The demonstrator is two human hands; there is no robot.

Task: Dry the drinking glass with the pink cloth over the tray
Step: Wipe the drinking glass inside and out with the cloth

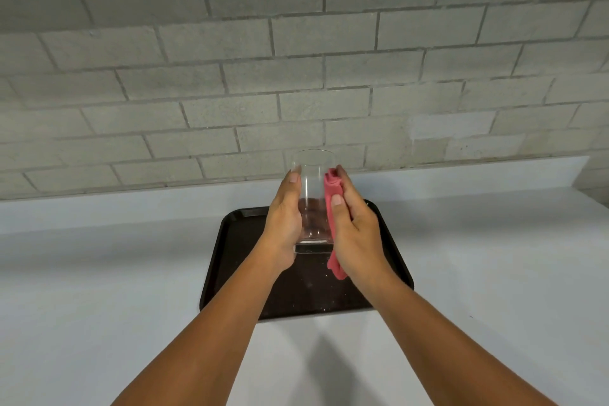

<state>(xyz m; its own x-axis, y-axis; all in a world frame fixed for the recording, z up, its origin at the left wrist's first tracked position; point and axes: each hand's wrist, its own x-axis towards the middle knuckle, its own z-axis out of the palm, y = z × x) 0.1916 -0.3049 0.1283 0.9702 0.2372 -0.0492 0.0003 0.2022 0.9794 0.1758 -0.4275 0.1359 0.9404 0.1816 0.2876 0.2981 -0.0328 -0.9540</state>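
Observation:
A clear drinking glass (313, 194) is held upright in the air above a dark tray (224, 260) that lies on the white counter. My left hand (285, 217) grips the glass on its left side, thumb along the wall. My right hand (354, 227) presses a folded pink cloth (330, 204) against the right side of the glass. The cloth's lower end hangs out below my right palm. The thick base of the glass shows between my two hands.
The white counter (99, 290) spreads to both sides of the tray and toward me. A low white ledge and a grey brick wall (296, 59) rise right behind the tray.

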